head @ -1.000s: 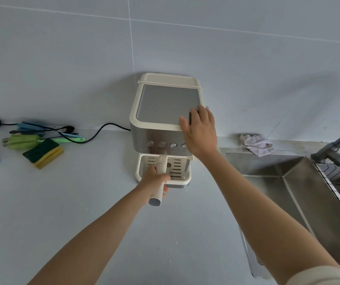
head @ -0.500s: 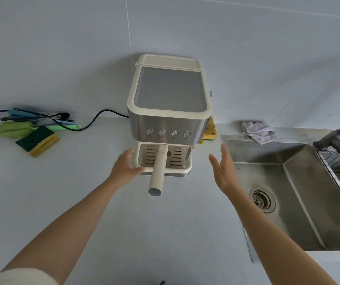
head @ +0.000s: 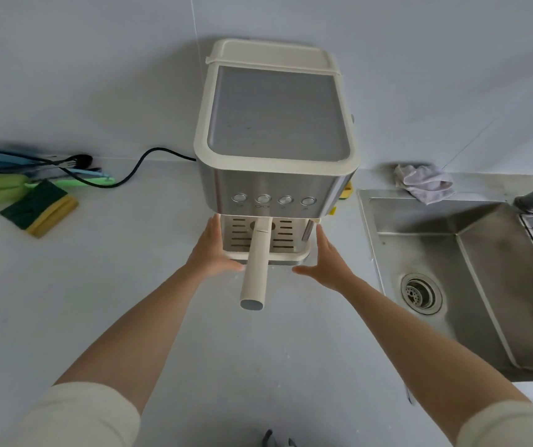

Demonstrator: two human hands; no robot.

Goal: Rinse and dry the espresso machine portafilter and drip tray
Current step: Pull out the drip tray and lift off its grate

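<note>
2 hands now flanked the drip tray, which sat in the base of the machine under the portafilter. The portafilter was locked in place, its handle jutting out between the wrists.

The left hand lay flat against the tray's left side, fingers straight and thumb along the front edge. The right hand stood at the right side, fingers straight and thumb out. I could not tell whether it touched the tray. Neither hand held anything.

0.5 s before, the left hand was already by the tray's left corner, while the right hung well apart, over the counter near the sink. 1 s before, the left gripped the portafilter handle and the right rested on the machine's top.

The tray looked to be the first piece to come out. Rinsing had not begun.
</note>
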